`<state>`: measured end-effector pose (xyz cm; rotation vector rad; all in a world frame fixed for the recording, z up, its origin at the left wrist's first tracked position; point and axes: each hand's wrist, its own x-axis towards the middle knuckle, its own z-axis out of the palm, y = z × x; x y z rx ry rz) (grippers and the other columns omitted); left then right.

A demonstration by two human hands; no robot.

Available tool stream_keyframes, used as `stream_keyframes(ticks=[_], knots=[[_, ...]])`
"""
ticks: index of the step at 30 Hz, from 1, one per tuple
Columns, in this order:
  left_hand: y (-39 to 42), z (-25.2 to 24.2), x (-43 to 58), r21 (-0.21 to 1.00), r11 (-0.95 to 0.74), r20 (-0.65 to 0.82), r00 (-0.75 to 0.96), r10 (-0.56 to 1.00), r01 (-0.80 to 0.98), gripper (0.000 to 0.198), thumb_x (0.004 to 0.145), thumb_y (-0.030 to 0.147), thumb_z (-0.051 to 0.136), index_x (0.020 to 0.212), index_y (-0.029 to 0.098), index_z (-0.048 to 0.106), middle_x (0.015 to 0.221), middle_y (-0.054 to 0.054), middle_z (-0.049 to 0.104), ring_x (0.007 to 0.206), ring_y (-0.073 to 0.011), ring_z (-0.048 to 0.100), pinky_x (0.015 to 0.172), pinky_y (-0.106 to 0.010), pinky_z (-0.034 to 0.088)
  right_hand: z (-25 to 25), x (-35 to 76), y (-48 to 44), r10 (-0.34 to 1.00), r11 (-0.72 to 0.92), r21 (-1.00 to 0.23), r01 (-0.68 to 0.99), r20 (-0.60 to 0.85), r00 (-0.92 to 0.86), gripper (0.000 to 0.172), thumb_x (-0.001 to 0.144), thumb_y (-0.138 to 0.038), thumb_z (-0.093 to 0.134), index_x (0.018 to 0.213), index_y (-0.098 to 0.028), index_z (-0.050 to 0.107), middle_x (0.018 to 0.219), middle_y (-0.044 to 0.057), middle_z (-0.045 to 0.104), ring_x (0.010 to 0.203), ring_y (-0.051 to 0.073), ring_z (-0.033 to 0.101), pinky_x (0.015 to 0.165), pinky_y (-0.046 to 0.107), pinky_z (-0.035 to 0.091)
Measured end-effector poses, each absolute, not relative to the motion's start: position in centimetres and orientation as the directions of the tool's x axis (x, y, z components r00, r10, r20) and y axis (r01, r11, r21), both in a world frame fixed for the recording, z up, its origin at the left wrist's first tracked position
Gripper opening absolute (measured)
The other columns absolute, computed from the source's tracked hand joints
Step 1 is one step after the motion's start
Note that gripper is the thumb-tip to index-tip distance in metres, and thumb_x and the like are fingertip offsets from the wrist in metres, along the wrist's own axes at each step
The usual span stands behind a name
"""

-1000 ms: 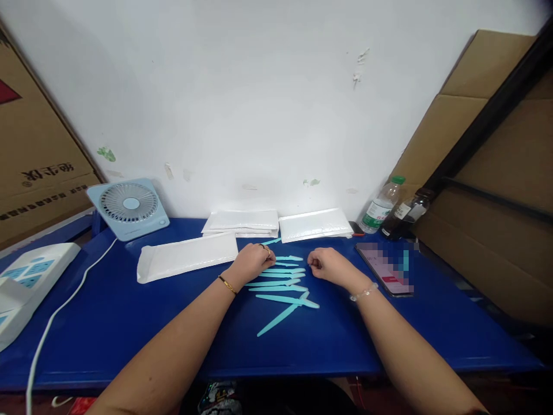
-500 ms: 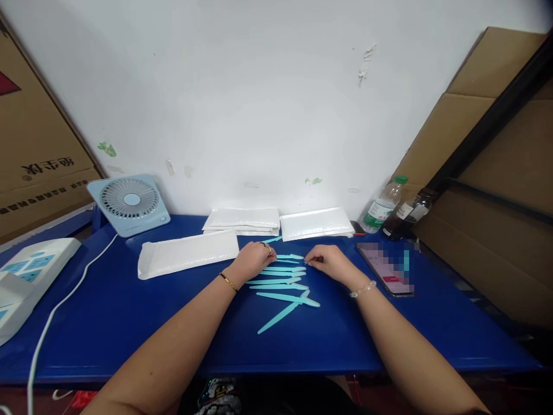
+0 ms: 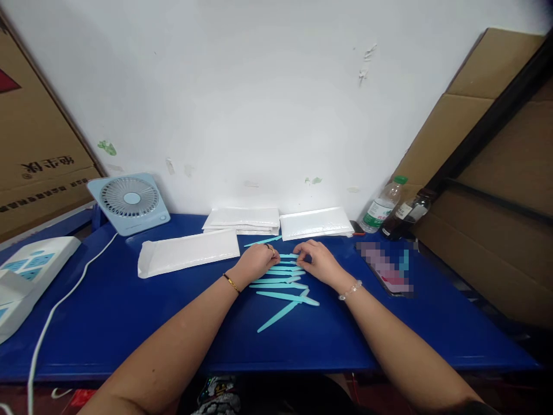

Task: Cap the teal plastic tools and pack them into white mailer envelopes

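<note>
Several slim turquoise eyebrow razors (image 3: 279,285) lie in a rough column on the blue table, most with their wider heads to the right. At the nearer end, one razor (image 3: 276,317) slants across another. My left hand (image 3: 258,263) is closed over the handle ends of the upper razors, its fingertips pinched on one. Opposite it, my right hand (image 3: 318,262) has its thumb and fingers closed at a razor's head end. The fingers partly hide the razors between them. A lone razor (image 3: 263,240) lies beyond my left hand.
White padded envelopes (image 3: 242,219) are stacked by the wall, with another envelope stack (image 3: 317,223) beside them and a single envelope (image 3: 188,253) at left. A fan (image 3: 132,202) and power strip (image 3: 38,259) stand left. Bottles (image 3: 382,207) and a phone (image 3: 384,268) are right.
My right hand has moved left and closed in on the razors' heads. My left hand has shifted slightly right, showing more of the lone razor behind it.
</note>
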<state>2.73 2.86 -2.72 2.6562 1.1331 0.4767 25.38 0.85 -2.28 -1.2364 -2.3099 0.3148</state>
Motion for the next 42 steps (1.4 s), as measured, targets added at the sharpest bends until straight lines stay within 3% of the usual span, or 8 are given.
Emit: stream_keyframes(ticks=[4, 7, 10, 13, 21, 31, 36, 42], knots=[[3.1, -2.2, 2.2, 0.37, -0.622, 0.197, 0.596, 0.778, 0.69, 0.025, 0.089, 0.032, 0.048, 0.082, 0.021, 0.069, 0.089, -0.003, 0.069, 0.086, -0.0176, 0.062, 0.077, -0.026, 0.044, -1.7, 26.5, 1.0, 0.831, 0.553, -0.443, 0.706, 0.351, -0.431, 0.025, 0.079, -0.018, 0.063, 0.103, -0.023, 0.063, 0.084, 0.002, 0.071, 0.093, 0.021, 0.06, 0.083, 0.035, 0.044], [3.9, -2.1, 1.0, 0.358, -0.514, 0.28, 0.435, 0.856, 0.78, 0.024, 0.089, 0.032, 0.048, 0.095, 0.02, 0.068, 0.097, -0.005, 0.067, 0.094, -0.0204, 0.06, 0.082, -0.029, 0.045, -1.3, 29.4, 1.7, 0.874, 0.438, -0.44, 0.784, 0.414, -0.255, 0.018, 0.08, -0.022, 0.06, 0.097, -0.021, 0.067, 0.092, 0.005, 0.071, 0.088, 0.021, 0.063, 0.079, 0.033, 0.047], [4.7, -2.6, -0.1, 0.312, -0.441, 0.311, 0.348, 0.884, 0.842, 0.026, 0.086, 0.025, 0.052, 0.108, 0.019, 0.064, 0.109, -0.008, 0.064, 0.102, -0.0219, 0.057, 0.09, -0.031, 0.044, -1.3, 32.2, 2.2, 0.945, 0.224, -0.412, 0.883, 0.312, -0.095, 0.015, 0.078, -0.021, 0.06, 0.09, -0.02, 0.069, 0.082, 0.005, 0.071, 0.076, 0.02, 0.064, 0.07, 0.03, 0.047], [5.1, -2.9, -0.5, 0.274, -0.44, 0.272, 0.37, 0.888, 0.855, 0.021, 0.085, 0.022, 0.052, 0.1, 0.019, 0.066, 0.102, -0.007, 0.065, 0.098, -0.0211, 0.059, 0.086, -0.029, 0.045, -1.6, 33.2, 2.3, 0.979, 0.145, -0.349, 0.926, 0.184, -0.084, 0.015, 0.073, -0.023, 0.065, 0.087, -0.019, 0.07, 0.079, 0.005, 0.07, 0.072, 0.02, 0.063, 0.064, 0.028, 0.046], [4.6, -2.1, -0.2, 0.13, -0.416, 0.222, 0.382, 0.897, 0.9, 0.024, 0.087, 0.019, 0.042, 0.081, 0.017, 0.065, 0.081, -0.007, 0.067, 0.076, -0.0191, 0.061, 0.069, -0.027, 0.043, -2.0, 32.1, 1.9, 0.949, 0.314, -0.433, 0.845, 0.111, -0.296, 0.011, 0.073, -0.022, 0.064, 0.083, -0.019, 0.07, 0.076, 0.003, 0.069, 0.068, 0.016, 0.062, 0.061, 0.025, 0.046], [3.4, 0.4, -2.8, 0.175, -0.42, 0.026, 0.422, 0.906, 0.89, 0.016, 0.072, 0.013, 0.05, 0.071, 0.02, 0.064, 0.075, -0.002, 0.067, 0.066, -0.0151, 0.057, 0.056, -0.023, 0.034, -1.5, 31.9, 1.5, 0.915, 0.376, -0.5, 0.78, 0.069, -0.397, 0.006, 0.072, -0.019, 0.064, 0.075, -0.018, 0.068, 0.075, 0.003, 0.065, 0.065, 0.015, 0.059, 0.06, 0.024, 0.046], [3.2, -0.6, -0.6, 0.214, -0.554, 0.094, 0.547, 0.832, 0.805, 0.02, 0.074, 0.012, 0.048, 0.079, 0.021, 0.065, 0.076, -0.001, 0.066, 0.069, -0.015, 0.058, 0.058, -0.024, 0.036, -1.9, 30.6, 2.0, 0.882, 0.47, -0.416, 0.779, 0.178, -0.437, 0.015, 0.082, -0.021, 0.054, 0.082, -0.018, 0.069, 0.08, 0.005, 0.065, 0.069, 0.016, 0.059, 0.065, 0.027, 0.045], [3.3, -1.6, 1.3, 0.2, -0.648, 0.175, 0.624, 0.761, 0.735, 0.02, 0.082, 0.016, 0.044, 0.081, 0.018, 0.064, 0.077, -0.003, 0.064, 0.071, -0.0155, 0.057, 0.061, -0.025, 0.037, -2.6, 29.2, 2.3, 0.853, 0.519, -0.455, 0.724, 0.221, -0.473, 0.021, 0.088, -0.02, 0.047, 0.089, -0.019, 0.068, 0.089, 0.006, 0.064, 0.078, 0.016, 0.06, 0.072, 0.028, 0.046]])
